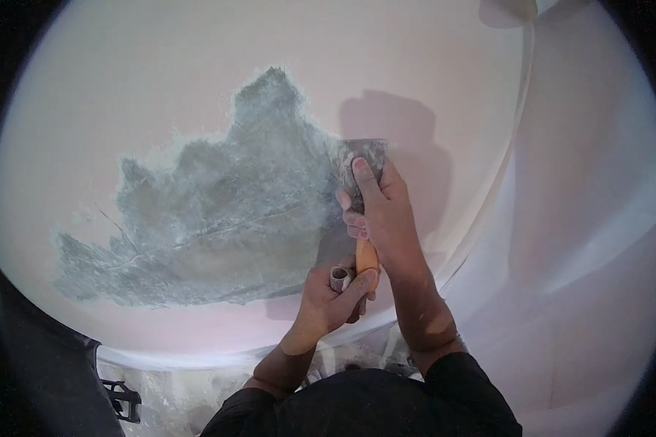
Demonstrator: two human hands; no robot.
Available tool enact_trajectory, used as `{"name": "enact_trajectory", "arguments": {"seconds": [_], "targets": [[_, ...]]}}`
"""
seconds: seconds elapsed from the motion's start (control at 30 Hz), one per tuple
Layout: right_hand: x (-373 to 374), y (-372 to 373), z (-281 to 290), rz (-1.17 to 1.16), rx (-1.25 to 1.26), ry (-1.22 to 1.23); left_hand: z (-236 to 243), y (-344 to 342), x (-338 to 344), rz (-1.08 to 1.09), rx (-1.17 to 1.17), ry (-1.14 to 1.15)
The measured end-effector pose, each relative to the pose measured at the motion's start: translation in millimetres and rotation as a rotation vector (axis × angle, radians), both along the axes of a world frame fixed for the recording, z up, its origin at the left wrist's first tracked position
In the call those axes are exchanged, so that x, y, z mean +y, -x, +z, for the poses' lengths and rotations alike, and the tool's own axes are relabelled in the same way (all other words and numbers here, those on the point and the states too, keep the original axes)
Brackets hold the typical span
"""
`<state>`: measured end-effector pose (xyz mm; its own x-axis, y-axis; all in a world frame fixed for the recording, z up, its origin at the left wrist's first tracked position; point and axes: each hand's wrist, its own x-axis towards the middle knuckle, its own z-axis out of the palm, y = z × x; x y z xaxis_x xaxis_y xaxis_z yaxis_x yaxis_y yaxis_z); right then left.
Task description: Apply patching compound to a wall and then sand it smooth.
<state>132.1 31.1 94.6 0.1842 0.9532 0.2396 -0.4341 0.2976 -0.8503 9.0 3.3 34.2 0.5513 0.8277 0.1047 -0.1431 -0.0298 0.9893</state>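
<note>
A scraper with a plaster-smeared grey blade (369, 149) and an orange handle (366, 256) is held in both hands over a pale pink surface (197, 73). My right hand (386, 207) is closed around its upper part, thumb lying along the blade. Lower down, my left hand (335, 298) grips the handle's end. A small whitish tube end (339, 277) pokes out of the same left hand; the rest of it is hidden. The blade's edge is at the right border of a large rough grey-green patch (233, 197). Whether it touches the surface, I cannot tell.
The pink surface ends at a curved rim (506, 171) on the right, beside a pale wall or sheet (583, 218). White-spattered floor (168, 397) shows below. A black object (124, 400) stands at the lower left, next to a dark area (44, 349).
</note>
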Motion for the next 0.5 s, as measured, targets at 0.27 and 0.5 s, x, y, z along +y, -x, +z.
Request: {"name": "enact_trajectory", "arguments": {"seconds": [0.27, 0.5], "targets": [[-3, 3, 6, 0.005, 0.002, -0.022, -4, 3, -2, -0.010, 0.003, 0.043], [-1, 2, -1, -0.025, 0.003, 0.041, -6, 2, 4, -0.028, -0.028, -0.013]]}}
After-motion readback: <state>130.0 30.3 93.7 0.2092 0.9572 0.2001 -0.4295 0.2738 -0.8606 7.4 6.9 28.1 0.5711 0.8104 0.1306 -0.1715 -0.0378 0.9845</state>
